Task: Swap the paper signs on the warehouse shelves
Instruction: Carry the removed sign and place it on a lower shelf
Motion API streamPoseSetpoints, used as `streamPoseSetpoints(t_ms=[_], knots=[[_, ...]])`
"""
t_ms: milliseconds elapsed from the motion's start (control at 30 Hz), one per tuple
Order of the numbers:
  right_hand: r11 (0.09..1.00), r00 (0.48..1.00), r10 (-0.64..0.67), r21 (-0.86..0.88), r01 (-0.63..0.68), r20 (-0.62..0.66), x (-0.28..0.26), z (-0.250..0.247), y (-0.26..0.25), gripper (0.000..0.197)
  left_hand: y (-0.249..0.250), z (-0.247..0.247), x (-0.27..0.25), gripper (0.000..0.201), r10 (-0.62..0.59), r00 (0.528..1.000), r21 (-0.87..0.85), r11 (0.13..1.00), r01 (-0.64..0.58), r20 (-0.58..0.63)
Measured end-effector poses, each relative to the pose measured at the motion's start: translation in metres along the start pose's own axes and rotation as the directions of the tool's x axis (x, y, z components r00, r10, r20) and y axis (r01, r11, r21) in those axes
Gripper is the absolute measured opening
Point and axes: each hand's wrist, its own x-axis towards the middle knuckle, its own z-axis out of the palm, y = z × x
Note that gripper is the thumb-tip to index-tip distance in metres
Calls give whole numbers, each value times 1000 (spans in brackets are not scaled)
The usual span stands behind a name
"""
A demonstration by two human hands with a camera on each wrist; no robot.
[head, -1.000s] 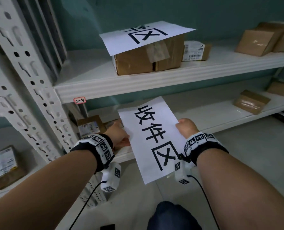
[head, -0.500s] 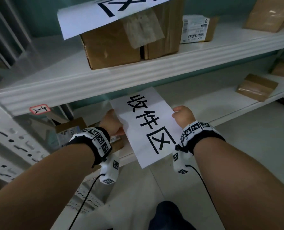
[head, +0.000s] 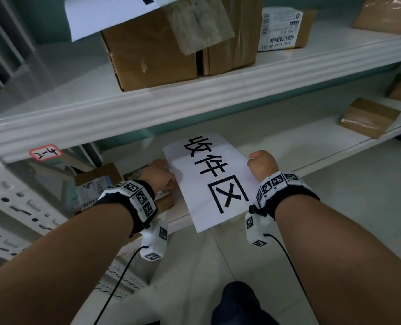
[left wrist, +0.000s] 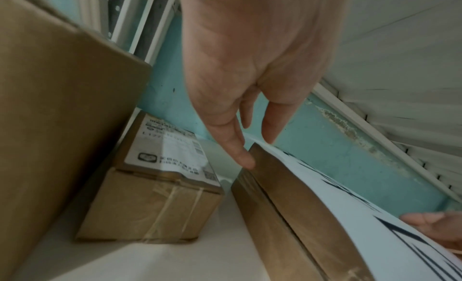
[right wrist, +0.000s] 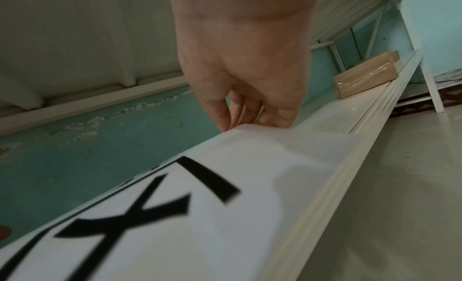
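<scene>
Both hands pinch the paper sign by its side edges, left hand, right hand, sign lying over a flat brown box on the lower shelf

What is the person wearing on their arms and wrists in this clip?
Forearms are bare, no sleeves. Each wrist carries a black band faced with white tiles printed with black square fiducial markers. A white camera pod, also marker-tagged, hangs under each wrist, with a thin black cable trailing back.
</scene>
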Motion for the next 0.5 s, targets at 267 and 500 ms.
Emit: streamPoseSetpoints(t_ms=[267, 500], knots=[[996, 998, -31, 76, 36, -63, -26, -19, -26, 36, 23, -22, -30, 62, 54, 997, 25, 998, -53, -54], [982, 983, -149, 103, 160, -106, -78, -45, -63, 37, 46, -44, -85, 53, 140, 987, 6, 990, -140, -78]])
